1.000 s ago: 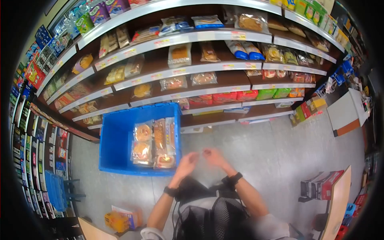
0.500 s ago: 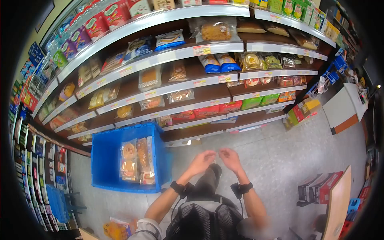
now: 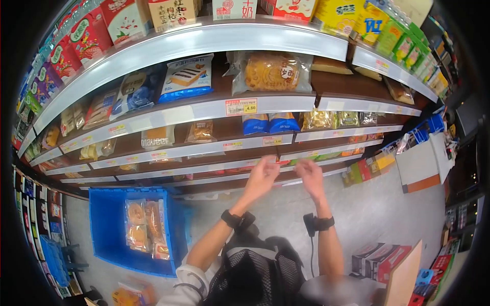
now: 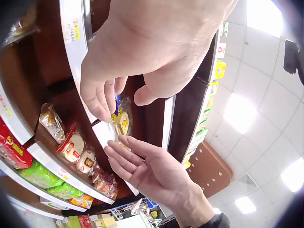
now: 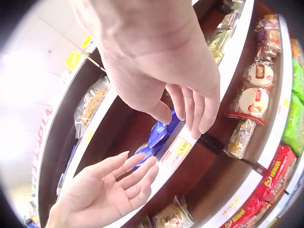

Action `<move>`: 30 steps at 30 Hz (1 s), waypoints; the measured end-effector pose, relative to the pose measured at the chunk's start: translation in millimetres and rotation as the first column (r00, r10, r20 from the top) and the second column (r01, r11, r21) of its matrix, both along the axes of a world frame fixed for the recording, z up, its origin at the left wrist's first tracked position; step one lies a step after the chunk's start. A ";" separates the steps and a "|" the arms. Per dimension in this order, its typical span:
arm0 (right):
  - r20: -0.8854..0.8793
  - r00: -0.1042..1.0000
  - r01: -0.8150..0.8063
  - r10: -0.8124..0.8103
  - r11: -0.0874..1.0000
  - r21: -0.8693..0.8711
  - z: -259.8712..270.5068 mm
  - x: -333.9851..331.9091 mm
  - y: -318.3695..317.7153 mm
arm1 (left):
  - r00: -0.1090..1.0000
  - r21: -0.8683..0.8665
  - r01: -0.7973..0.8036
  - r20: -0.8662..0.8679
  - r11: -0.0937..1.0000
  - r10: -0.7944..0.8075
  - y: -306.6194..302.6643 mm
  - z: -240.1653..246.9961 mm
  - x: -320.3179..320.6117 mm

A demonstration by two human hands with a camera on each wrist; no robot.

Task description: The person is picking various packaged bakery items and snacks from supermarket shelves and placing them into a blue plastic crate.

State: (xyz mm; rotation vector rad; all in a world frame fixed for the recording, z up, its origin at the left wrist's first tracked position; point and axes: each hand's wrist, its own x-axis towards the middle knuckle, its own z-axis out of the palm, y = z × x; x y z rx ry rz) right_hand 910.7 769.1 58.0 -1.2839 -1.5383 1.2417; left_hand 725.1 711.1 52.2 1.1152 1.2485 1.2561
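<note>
Your left hand point(image 3: 261, 177) and right hand point(image 3: 310, 178) hover before the shelves point(image 3: 194, 111), each grip relaxed, fingers apart from thumb. Two blue packets point(image 3: 255, 125) sit on a shelf beyond; packaged breads point(image 3: 137, 211) lie in the blue crate point(image 3: 176, 224).

Curved dark store shelving point(image 3: 204, 110) with pale edges above grey floor point(image 3: 214, 217).

Shop, stocked shelves point(image 3: 194, 108), price tags point(image 3: 241, 106)

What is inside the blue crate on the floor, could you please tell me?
Clear-wrapped baked goods lie toward the right of the blue crate; whatever is beneath them is covered.
</note>
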 end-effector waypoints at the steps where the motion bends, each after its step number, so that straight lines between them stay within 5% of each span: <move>1: -0.055 0.998 0.021 -0.019 0.999 0.027 -1.2 -2.7 16.0 | 0.999 0.025 -0.020 0.029 0.999 0.020 13.1 -1.0 -1.7; 6: -0.037 0.996 0.087 -0.086 0.996 0.030 27.1 -18.4 62.0 | 0.994 0.049 -0.105 0.001 0.993 0.105 55.0 1.8 -9.2; 8: 0.038 0.997 0.067 -0.069 0.996 0.058 30.2 -23.7 76.0 | 0.970 0.097 -0.137 -0.188 0.986 0.153 66.1 -2.2 -13.8; 14: 0.159 0.974 0.120 -0.162 0.963 0.243 32.2 -40.2 104.6 | 0.956 0.003 -0.225 -0.195 0.974 0.221 71.9 24.2 -13.2; 18: 0.168 0.986 -0.001 -0.018 0.994 0.113 26.9 -49.2 121.7 | 0.939 -0.008 -0.213 -0.276 0.977 0.203 80.0 23.0 -13.6; 22: -0.064 0.992 -0.118 0.113 0.990 -0.076 32.1 -45.4 131.4 | 0.934 -0.042 -0.217 -0.300 0.975 0.195 83.8 34.7 -11.1; 26: -0.113 0.983 -0.164 0.147 0.973 -0.160 30.6 -33.0 142.9 | 0.962 -0.027 -0.225 -0.165 0.974 0.218 97.1 18.2 -15.6; 30: -0.235 0.969 -0.140 0.078 0.955 -0.260 35.7 -25.7 141.4 | 0.978 -0.115 -0.126 0.152 0.985 0.143 103.3 32.0 -11.9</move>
